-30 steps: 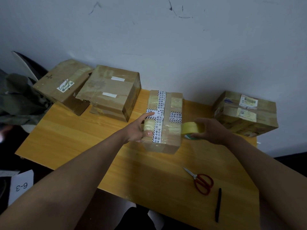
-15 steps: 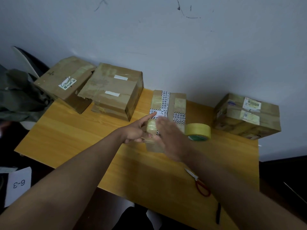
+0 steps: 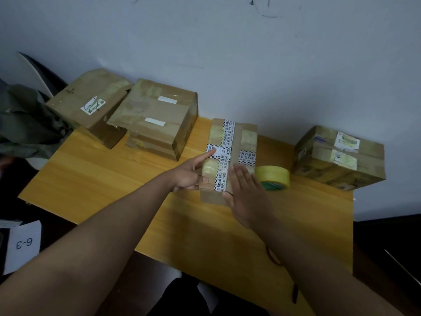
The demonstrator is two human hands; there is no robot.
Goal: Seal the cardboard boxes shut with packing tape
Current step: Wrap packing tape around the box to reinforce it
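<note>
A narrow cardboard box [image 3: 247,139] crossed with white printed tape sits in the middle of the yellow wooden table [image 3: 109,179]. My left hand [image 3: 190,174] holds its left side, index finger stretched along the top and thumb on the side. My right hand [image 3: 248,197] lies flat with straight fingers on the near right part of the box top. A yellow roll of packing tape [image 3: 273,176] lies on the table just right of the box, touched by neither hand.
Two larger boxes [image 3: 157,124] [image 3: 91,103] stand at the back left against the wall, another box [image 3: 339,156] at the right. A black pen [image 3: 295,293] and the scissors [image 3: 272,256] lie near the front edge, partly hidden by my right arm. A paper marked 6-3 [image 3: 22,245] lies on the floor at left.
My right hand let go of the tape roll, left it on the table and moved left onto the top of the box. My left hand stayed on the box.
</note>
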